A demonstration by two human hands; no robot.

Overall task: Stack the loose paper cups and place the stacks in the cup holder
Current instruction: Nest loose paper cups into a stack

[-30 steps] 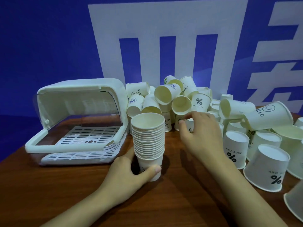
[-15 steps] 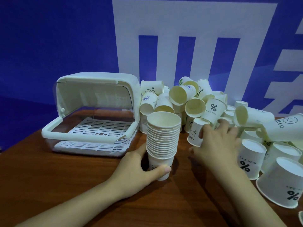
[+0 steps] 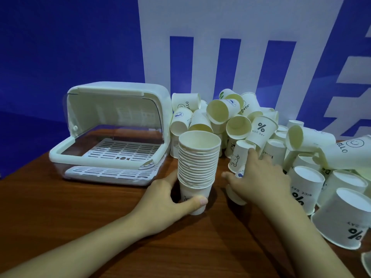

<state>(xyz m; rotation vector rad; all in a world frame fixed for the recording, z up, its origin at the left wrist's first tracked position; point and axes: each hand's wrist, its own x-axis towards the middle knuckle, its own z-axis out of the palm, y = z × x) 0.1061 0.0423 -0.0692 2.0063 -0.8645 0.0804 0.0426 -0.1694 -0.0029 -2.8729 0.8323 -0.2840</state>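
A tall stack of white paper cups [image 3: 197,163] stands upright on the wooden table [image 3: 80,213]. My left hand [image 3: 164,199] grips the stack's bottom cup, thumb across its front. My right hand [image 3: 259,177] holds a small upside-down cup with a bear print [image 3: 240,155] just right of the stack; another cup [image 3: 235,195] lies partly hidden under that palm. A big heap of loose cups [image 3: 230,117] fills the back and right. The white cup holder [image 3: 114,133] sits at the left with its lid up and its slotted tray bare.
Upside-down cups printed "NICE DAY" [image 3: 305,187] crowd the table's right side, one [image 3: 345,219] near the front edge. A blue and white wall [image 3: 60,47] stands close behind. Bare wood lies in front of the holder and between my arms.
My right hand has drawn the bear-print cup out of the heap toward the stack. The view has shifted, so everything sits further right. My left hand keeps its hold on the stack.
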